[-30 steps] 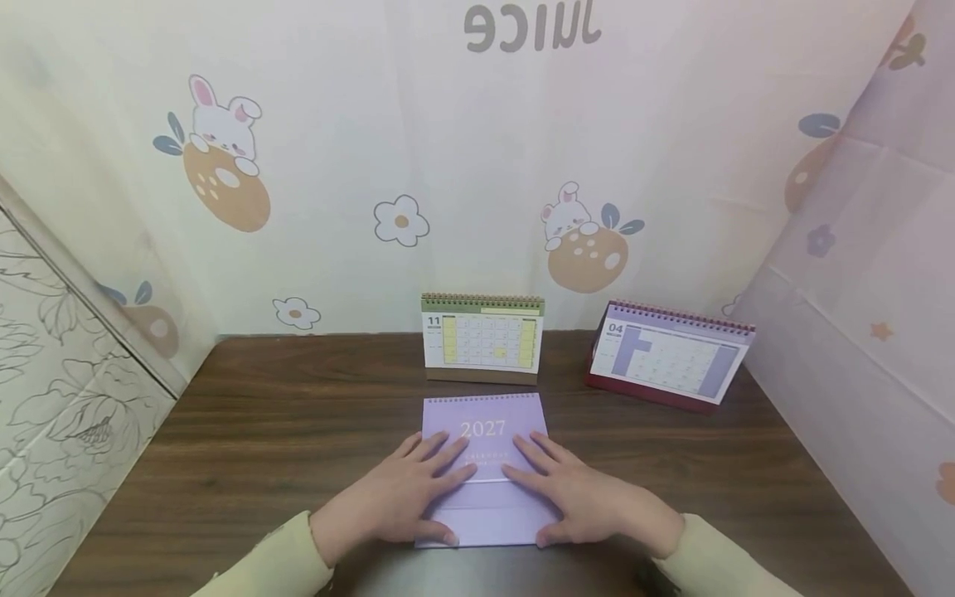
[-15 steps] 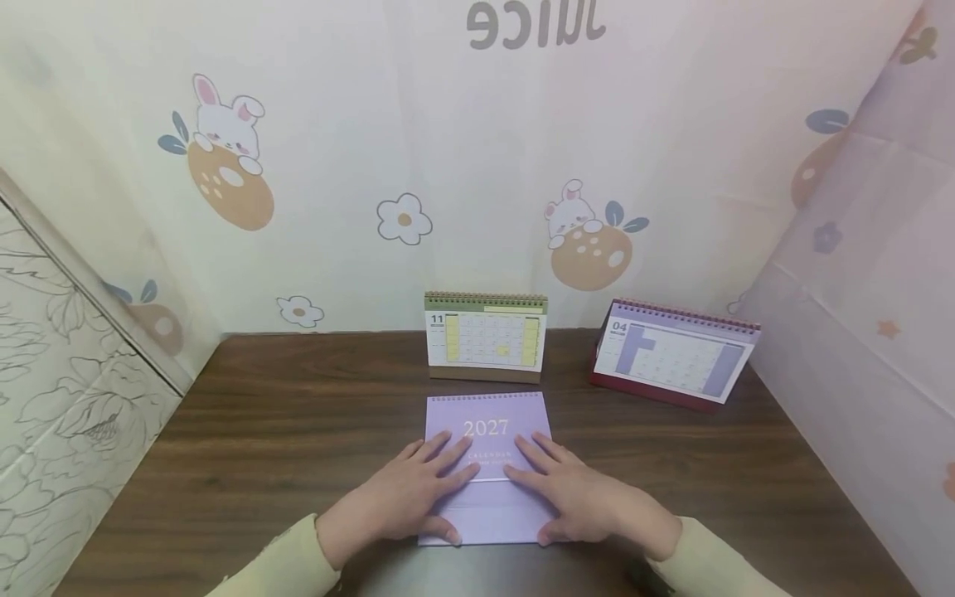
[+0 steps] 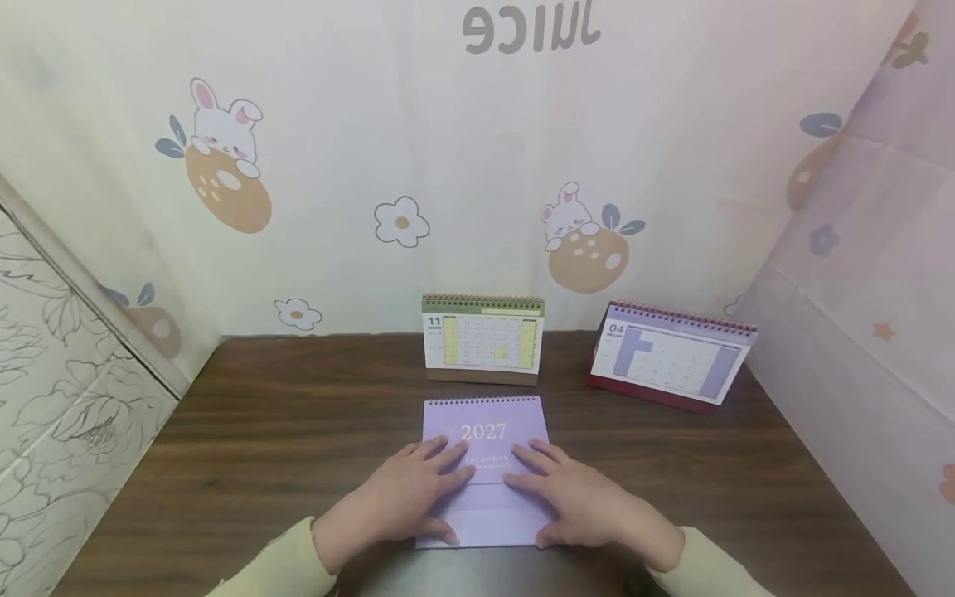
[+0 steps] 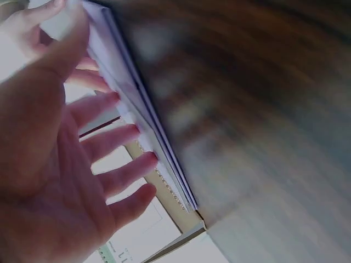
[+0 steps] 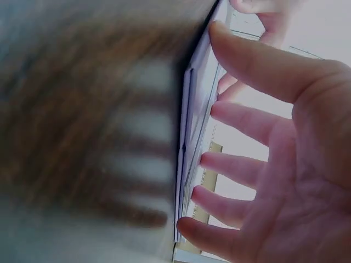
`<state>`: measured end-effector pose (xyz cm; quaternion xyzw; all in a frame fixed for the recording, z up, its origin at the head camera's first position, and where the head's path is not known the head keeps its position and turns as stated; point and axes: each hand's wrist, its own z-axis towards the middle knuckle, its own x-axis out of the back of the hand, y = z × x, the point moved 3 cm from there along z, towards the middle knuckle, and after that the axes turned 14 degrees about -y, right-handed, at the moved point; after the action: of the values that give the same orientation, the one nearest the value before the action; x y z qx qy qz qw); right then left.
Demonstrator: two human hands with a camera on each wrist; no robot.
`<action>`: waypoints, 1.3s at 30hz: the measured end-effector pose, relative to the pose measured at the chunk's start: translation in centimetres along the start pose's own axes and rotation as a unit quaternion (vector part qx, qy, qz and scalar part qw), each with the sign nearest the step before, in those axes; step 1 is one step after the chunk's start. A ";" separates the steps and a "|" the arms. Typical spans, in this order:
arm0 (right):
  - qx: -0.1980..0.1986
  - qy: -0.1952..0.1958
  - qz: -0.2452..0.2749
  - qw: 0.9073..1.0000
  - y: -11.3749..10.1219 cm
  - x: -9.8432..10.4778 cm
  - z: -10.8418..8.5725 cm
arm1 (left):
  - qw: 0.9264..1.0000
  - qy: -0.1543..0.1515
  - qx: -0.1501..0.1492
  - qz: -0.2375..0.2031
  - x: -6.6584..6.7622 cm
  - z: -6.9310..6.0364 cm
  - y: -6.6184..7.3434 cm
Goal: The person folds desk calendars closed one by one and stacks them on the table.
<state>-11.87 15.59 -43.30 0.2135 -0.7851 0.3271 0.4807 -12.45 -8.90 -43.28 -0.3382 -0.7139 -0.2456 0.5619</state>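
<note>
A purple 2027 desk calendar (image 3: 483, 414) lies flat on the wooden table, its spiral binding at the far edge. My left hand (image 3: 403, 497) rests on its left side, fingers spread and fairly straight. On the opposite side, my right hand (image 3: 585, 502) touches the calendar in much the same way. Both thumbs are at the near corners. In the left wrist view, the fingertips (image 4: 147, 159) meet the calendar's surface (image 4: 123, 74). The right wrist view has the fingertips (image 5: 205, 159) along the calendar's edge (image 5: 187, 109). Neither hand curls round it.
A green-topped desk calendar (image 3: 483, 342) showing 11 stands upright just behind the purple one. At the back right, another standing calendar (image 3: 671, 356) with a dark red base shows 04. A patterned curtain (image 3: 477, 166) hangs behind the wooden table (image 3: 298, 414).
</note>
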 end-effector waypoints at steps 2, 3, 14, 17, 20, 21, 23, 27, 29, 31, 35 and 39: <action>-0.008 0.028 0.011 1.000 0.2 0.5 0.1 | 0.999 0.030 0.010 -0.010 0.4 0.1 -0.4; -0.015 0.042 0.018 0.999 0.3 0.7 0.2 | 0.999 0.048 0.018 -0.016 0.6 0.2 -0.6; -0.166 0.096 0.128 0.973 4.0 3.0 0.4 | 0.942 0.051 0.198 -0.267 -0.3 0.8 -5.4; -0.177 0.077 0.144 0.971 4.8 2.7 0.4 | 0.925 0.022 0.230 -0.301 -0.9 0.7 -5.8; -0.173 0.053 0.156 0.971 5.2 2.2 0.6 | 0.918 0.003 0.245 -0.311 -1.3 0.6 -5.9; -0.170 0.046 0.158 0.972 5.3 2.0 0.7 | 0.918 -0.001 0.245 -0.313 -1.4 0.6 -5.9; -0.163 0.036 0.164 0.972 5.4 1.8 0.9 | 0.916 -0.008 0.244 -0.319 -1.5 0.6 -5.9; -0.147 0.030 0.171 0.974 5.2 1.8 1.2 | 0.912 -0.018 0.232 -0.339 -1.5 0.6 -5.8; -0.146 0.031 0.177 0.973 5.0 1.9 1.4 | 0.910 -0.019 0.225 -0.347 -1.4 0.5 -5.7; -0.147 0.031 0.184 0.971 4.8 1.9 1.5 | 0.908 -0.019 0.220 -0.357 -1.4 0.4 -5.7; -0.144 0.034 0.195 0.970 4.4 1.8 1.9 | 0.902 -0.017 0.218 -0.372 -1.5 -0.1 -5.8; -0.125 0.037 0.209 0.969 3.9 1.8 2.4 | 0.897 -0.015 0.223 -0.382 -1.7 -0.8 -6.3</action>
<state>-16.70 16.53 -43.72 -0.0292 -0.8286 0.3270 0.4534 -16.49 -13.89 -44.51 0.0908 -0.8325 -0.2705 0.4748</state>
